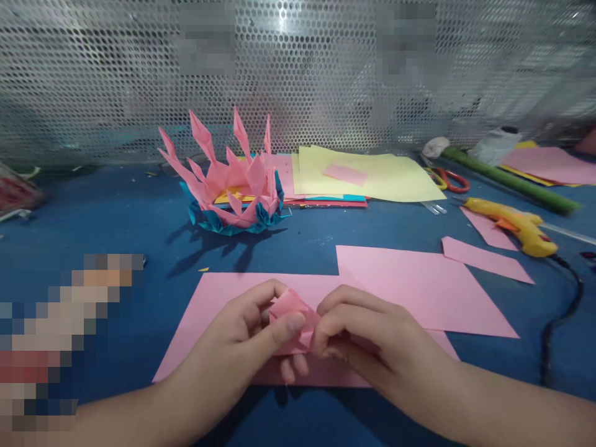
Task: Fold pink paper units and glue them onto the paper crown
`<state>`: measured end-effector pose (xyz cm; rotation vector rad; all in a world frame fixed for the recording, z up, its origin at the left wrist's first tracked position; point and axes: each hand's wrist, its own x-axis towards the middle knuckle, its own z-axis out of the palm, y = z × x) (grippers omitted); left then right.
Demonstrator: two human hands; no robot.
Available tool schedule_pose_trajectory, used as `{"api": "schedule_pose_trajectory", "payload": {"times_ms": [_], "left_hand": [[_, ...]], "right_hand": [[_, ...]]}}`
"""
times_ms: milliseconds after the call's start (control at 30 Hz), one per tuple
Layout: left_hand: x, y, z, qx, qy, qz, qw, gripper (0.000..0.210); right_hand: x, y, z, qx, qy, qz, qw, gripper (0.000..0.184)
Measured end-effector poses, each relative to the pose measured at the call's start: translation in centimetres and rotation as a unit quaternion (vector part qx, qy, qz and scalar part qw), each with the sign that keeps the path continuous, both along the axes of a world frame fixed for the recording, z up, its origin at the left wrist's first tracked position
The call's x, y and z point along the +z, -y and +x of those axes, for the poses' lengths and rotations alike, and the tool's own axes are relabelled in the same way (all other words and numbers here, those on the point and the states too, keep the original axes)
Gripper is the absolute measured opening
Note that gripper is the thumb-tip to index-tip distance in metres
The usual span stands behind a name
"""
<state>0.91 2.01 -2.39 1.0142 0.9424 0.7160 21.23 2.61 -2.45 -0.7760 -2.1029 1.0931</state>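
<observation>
A small folded piece of pink paper (pixel 289 303) is held up between my two hands, over flat pink sheets. My left hand (pixel 251 335) pinches it, thumb across its front and fingers behind. At its right corner, my right hand (pixel 363 329) is closed with thumb and forefinger on the paper's edge. Below lies a large pink sheet (pixel 186 347), partly covered by my hands. Another pink sheet (pixel 410 285) overlaps it on the right. Farther back stands a folded paper crown (pixel 242 214), pink with tall pointed tips and a blue base.
Yellow paper (pixel 395 180) tops a stack of coloured sheets behind the crown. At right are a yellow glue gun (pixel 516 223) with a black cord, pink strips (pixel 488 261), red-handled scissors (pixel 454 180) and a green stick (pixel 512 180). A perforated metal panel (pixel 298 81) closes the back.
</observation>
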Motion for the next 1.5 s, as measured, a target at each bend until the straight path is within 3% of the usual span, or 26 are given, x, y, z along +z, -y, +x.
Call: {"api": "schedule_pose_trajectory", "payload": {"times_ms": [200,333,400,567,767,900,1267,1367,1500], "left_hand": [[0.5,0.0,0.3,0.009,-0.002,-0.026,1.000,0.025],[0.4,0.2,0.4,0.012,-0.018,-0.015,1.000,0.026],[0.4,0.3,0.4,0.018,-0.047,-0.003,0.999,0.028],[0.4,0.5,0.6,0.015,-0.079,0.013,0.997,0.034],[0.1,0.9,0.3,0.004,-0.067,0.012,0.998,0.045],[-0.1,1.1,0.1,0.000,-0.068,0.014,0.998,0.050],[0.0,1.2,0.3,0.003,-0.037,0.003,0.999,0.051],[-0.1,1.0,0.1,-0.006,-0.051,0.019,0.999,0.046],[0.0,1.0,0.0,-0.041,-0.071,0.110,0.991,0.031]], "right_hand": [[0.5,0.2,-0.4,-0.017,-0.018,-0.046,0.999,0.017],[0.6,0.7,-0.8,-0.012,-0.110,-0.240,0.964,0.021],[0.4,0.8,-0.9,-0.026,-0.126,-0.289,0.949,0.027],[0.0,0.4,-0.8,-0.092,-0.066,-0.270,0.956,0.031],[0.4,0.4,-0.9,-0.122,-0.091,-0.339,0.928,0.044],[0.3,0.5,-1.0,-0.111,-0.103,-0.349,0.925,0.044],[0.5,1.3,-1.4,0.000,-0.179,-0.385,0.905,0.032],[0.4,1.4,-1.2,-0.006,-0.155,-0.353,0.923,0.025],[0.6,1.3,-1.3,-0.059,-0.094,-0.223,0.968,0.025]]}}
